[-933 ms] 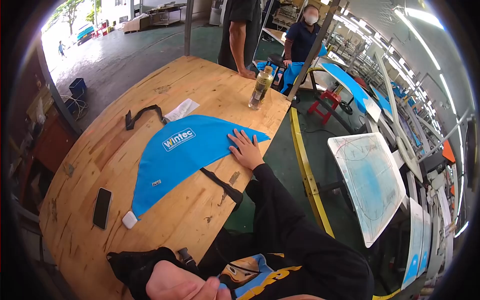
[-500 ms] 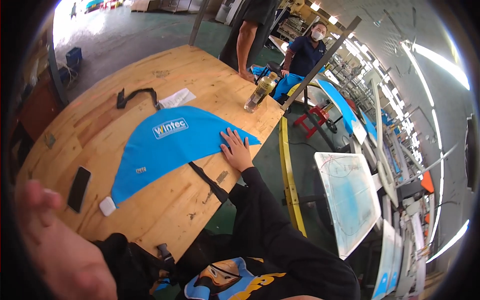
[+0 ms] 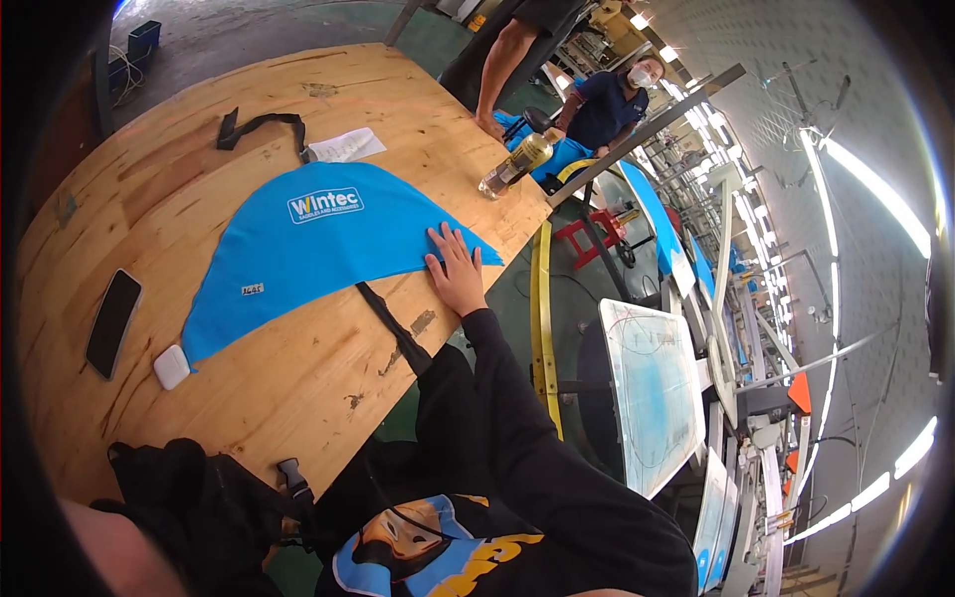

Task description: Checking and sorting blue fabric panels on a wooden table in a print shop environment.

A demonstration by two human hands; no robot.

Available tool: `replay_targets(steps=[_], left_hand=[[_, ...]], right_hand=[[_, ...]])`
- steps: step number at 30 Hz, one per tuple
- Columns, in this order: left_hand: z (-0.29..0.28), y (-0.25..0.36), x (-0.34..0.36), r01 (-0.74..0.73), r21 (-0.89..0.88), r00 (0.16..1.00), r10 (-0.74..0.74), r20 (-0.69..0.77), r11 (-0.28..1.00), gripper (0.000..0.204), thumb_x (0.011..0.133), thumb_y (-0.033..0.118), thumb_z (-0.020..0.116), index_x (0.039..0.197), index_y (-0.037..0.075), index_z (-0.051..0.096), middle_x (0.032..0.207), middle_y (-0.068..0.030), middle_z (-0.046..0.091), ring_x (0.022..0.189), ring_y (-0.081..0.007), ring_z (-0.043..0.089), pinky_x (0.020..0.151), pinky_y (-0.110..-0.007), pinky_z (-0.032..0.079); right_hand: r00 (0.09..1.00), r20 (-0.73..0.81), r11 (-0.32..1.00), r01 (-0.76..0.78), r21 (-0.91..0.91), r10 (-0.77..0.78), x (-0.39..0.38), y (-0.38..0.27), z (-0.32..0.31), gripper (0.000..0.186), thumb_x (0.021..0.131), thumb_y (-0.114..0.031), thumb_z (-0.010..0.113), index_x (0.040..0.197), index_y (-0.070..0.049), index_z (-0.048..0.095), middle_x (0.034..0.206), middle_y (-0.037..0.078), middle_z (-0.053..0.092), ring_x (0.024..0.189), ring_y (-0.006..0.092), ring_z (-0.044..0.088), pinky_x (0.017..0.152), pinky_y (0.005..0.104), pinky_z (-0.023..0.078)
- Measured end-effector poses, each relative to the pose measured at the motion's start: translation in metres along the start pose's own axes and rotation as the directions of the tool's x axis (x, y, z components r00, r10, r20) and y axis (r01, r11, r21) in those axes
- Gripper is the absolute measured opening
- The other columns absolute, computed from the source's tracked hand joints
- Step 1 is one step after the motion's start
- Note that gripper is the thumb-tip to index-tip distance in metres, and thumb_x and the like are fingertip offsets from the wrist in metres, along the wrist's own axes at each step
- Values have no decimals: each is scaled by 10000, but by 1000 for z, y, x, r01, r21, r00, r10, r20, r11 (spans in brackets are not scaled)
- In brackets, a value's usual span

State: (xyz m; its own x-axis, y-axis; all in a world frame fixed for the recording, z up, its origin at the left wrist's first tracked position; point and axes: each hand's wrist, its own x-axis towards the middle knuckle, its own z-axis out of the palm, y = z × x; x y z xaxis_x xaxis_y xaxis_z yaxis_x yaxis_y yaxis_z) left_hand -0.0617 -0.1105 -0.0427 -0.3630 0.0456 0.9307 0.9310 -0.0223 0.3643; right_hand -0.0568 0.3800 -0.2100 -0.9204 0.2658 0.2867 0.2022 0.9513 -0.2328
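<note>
My right hand (image 3: 456, 267) lies flat with spread fingers on the right end of a blue curved fabric piece (image 3: 279, 254) with a white printed logo and a small label. A black strap (image 3: 388, 318) runs from under its lower edge and another (image 3: 264, 124) lies above it. My left hand (image 3: 119, 547) shows only as a blurred patch of skin at the lower-left edge, its fingers hidden. A white square case (image 3: 171, 366) touches the fabric's left tip, beside a dark phone (image 3: 113, 323). A black bag with a buckle (image 3: 184, 502) is at the near edge.
The wooden table (image 3: 398, 109) holds a white paper (image 3: 346, 146) and a bottle (image 3: 512, 169). Two people, one masked (image 3: 607, 109), are beyond the far edge. At right are a yellow rail (image 3: 544, 328), red stool (image 3: 587, 239) and printing boards (image 3: 652, 393).
My left hand has moved from in front of my body leftward and down, mostly out of view. The view has tilted, so the table appears higher and further left. My right hand stays on the fabric.
</note>
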Motion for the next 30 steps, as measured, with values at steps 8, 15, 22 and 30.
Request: replay_targets(steps=[8,15,22,30], left_hand=[[-3,-23,4,-59,143,998,63,-20,988,533,899,226,388,1313,-110,395,1289,-341,439,1238,-422,426,1062,-523,294],[-13,-35,9,-87,285,995,96,-17,955,530,900,225,386,1308,-112,396,1296,-342,434,1249,-427,416,1069,-526,285],[-18,-33,3,-67,451,993,105,-60,890,526,900,224,385,1304,-113,398,1303,-343,429,1259,-432,406,1076,-529,276],[-9,-22,-5,7,479,1000,6,-25,878,521,901,222,383,1299,-115,400,1311,-344,423,1271,-437,394,1085,-532,266]], right_hand=[[1000,-3,1000,7,-5,-7,-3,-2,0,485,967,-401,452,1427,-254,416,1539,53,311,1425,285,263,1126,581,110],[1000,5,1000,10,2,-10,2,-2,-3,485,965,-397,455,1425,-250,420,1536,54,318,1424,290,264,1124,583,113],[1000,23,1000,4,-19,-3,-2,-4,-4,482,968,-390,456,1427,-248,420,1541,48,309,1431,283,252,1127,579,102],[1000,13,1000,-15,5,15,-5,-5,-1,489,962,-394,476,1427,-253,423,1537,46,318,1427,280,264,1129,579,102]])
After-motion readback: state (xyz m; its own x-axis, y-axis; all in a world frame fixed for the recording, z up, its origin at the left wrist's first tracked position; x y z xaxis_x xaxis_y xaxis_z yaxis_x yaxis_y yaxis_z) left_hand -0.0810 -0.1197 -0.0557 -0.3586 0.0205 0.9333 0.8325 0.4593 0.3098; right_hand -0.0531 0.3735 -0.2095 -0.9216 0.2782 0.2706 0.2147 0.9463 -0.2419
